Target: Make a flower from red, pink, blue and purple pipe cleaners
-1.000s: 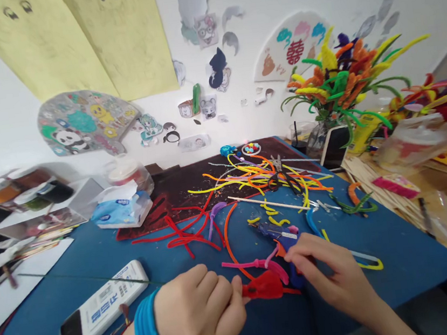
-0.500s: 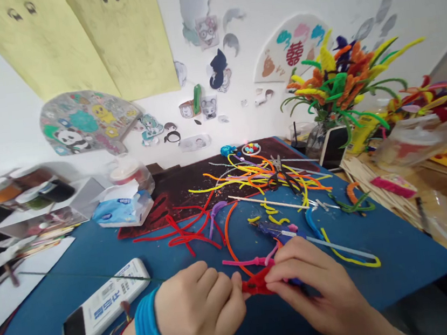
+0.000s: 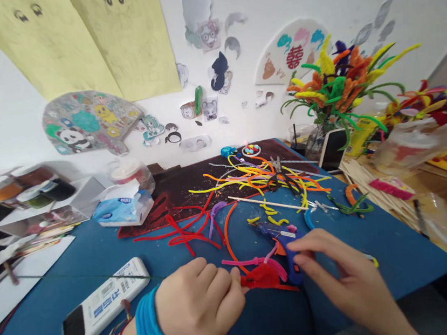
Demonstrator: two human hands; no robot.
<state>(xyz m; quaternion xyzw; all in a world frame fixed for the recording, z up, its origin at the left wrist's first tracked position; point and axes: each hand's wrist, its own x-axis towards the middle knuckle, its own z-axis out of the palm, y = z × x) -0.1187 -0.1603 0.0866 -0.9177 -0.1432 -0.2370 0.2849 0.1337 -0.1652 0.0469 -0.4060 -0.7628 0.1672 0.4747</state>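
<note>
My left hand point(image 3: 202, 306), wearing blue bands at the wrist, is closed with thumb and forefinger pinching a red pipe-cleaner piece point(image 3: 263, 276). The piece spreads out flat and fuzzy to the right. A thin dark green stem point(image 3: 85, 275) runs leftward from behind this hand. My right hand point(image 3: 342, 275) has thumb and forefinger a little apart at the handle of a blue glue gun point(image 3: 293, 259). Whether the fingertips touch it I cannot tell. Against the glue gun lies a pink pipe cleaner point(image 3: 245, 262); an orange one point(image 3: 228, 235) curves behind.
Red pipe cleaners point(image 3: 185, 234) and a yellow-orange heap point(image 3: 245, 178) lie farther back with pliers point(image 3: 276, 166). A white power bank point(image 3: 105, 301), tissue pack point(image 3: 122, 204), propped phone point(image 3: 332, 150) and vase of pipe-cleaner flowers point(image 3: 337, 80) stand around. Wooden sticks point(image 3: 377, 192) line the right.
My right hand has let go of the red piece and moved right to the glue gun handle. More of the red piece now shows. My left hand has stayed nearly in place.
</note>
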